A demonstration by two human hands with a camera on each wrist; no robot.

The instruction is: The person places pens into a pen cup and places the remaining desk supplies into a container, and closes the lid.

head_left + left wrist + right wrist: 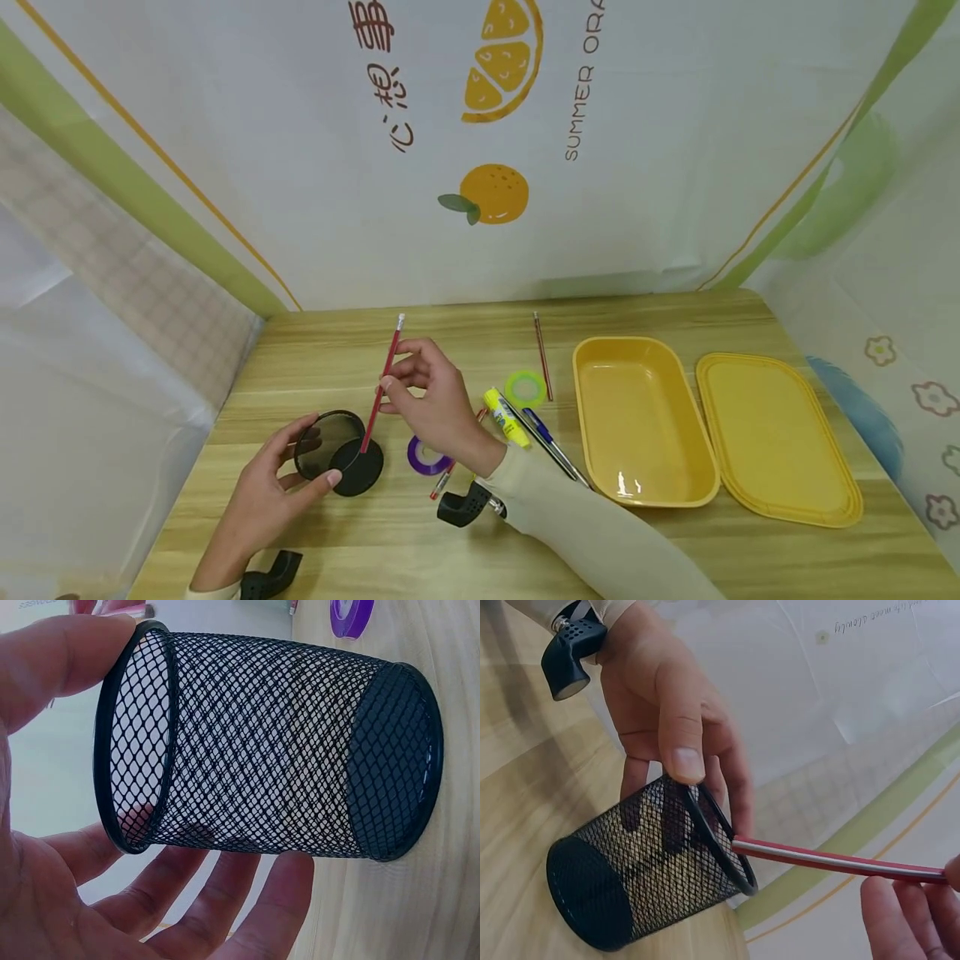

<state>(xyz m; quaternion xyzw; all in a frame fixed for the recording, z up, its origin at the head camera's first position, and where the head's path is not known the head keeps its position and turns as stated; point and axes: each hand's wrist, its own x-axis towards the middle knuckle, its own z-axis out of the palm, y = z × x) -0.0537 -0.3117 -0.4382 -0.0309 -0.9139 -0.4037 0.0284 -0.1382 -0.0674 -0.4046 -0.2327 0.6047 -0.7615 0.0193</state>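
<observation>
My left hand (258, 492) grips a black mesh pen holder (262, 742) near its rim, thumb on one side and fingers round the other. The pen holder's solid base is down at the wooden tabletop; whether it touches is hard to tell. A red pencil (386, 371) with a white striped side is pinched in my right hand (435, 404), eraser end up. Its lower end is at the mouth of the pen holder, as the right wrist view shows at the pencil (832, 862). Beneath my right hand lie a purple tape roll (417, 461) and another red pencil (442, 482), partly hidden.
Right of my right hand lie a yellow glue stick (508, 418), pens (546, 437), a green tape roll (512, 388) and a dark red pencil (543, 357). Farther right are a yellow plastic box (637, 417) and its flat yellow lid (780, 437). A printed cloth (637, 208) hangs behind the table.
</observation>
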